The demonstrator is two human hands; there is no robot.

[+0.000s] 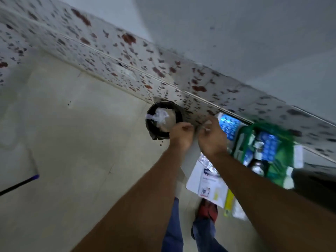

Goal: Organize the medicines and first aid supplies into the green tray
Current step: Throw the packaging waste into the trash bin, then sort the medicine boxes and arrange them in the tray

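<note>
Overhead, tilted and motion-blurred view; detail was poor throughout.

Left hand [181, 135] and right hand [211, 138] met just beside each other, held out past the left edge of the desk [189, 160] and beside the rim of a black bin [179, 113]. Fingers [187, 126] of the left hand were curled in, thumb against forefinger. Right hand likewise pinched closed, with a small pale sliver at its tips; what it was could not be told, nor whether the left hand shared the hold. Both forearms bare.

Bin stood on the pale tiled floor [81, 142] against a wall [127, 57] tiled with dark red and black speckles. Crumpled clear plastic [159, 116] lay inside it.

Green tray [281, 176] sat on the desk, to the right of the hands, toward the wall. Inside it: a blue blister strip [269, 144], a dark bottle with a white neck [257, 163], some white pieces too smeared to identify.

Second blue blister sheet [229, 126] lay outside the tray, on the desk just beyond the right hand, at the wall-side edge.

White printed card [207, 182] lay at the near-left corner of the desk, beneath the right forearm, with a dark blue logo block and lines of print; none of the lettering was legible. Foil packet [206, 160] partly under it. Yellow-edged item [228, 200] next to the card, writing unreadable.

Blue trouser legs [172, 230] and a red shoe [208, 210] showed below the desk.
</note>
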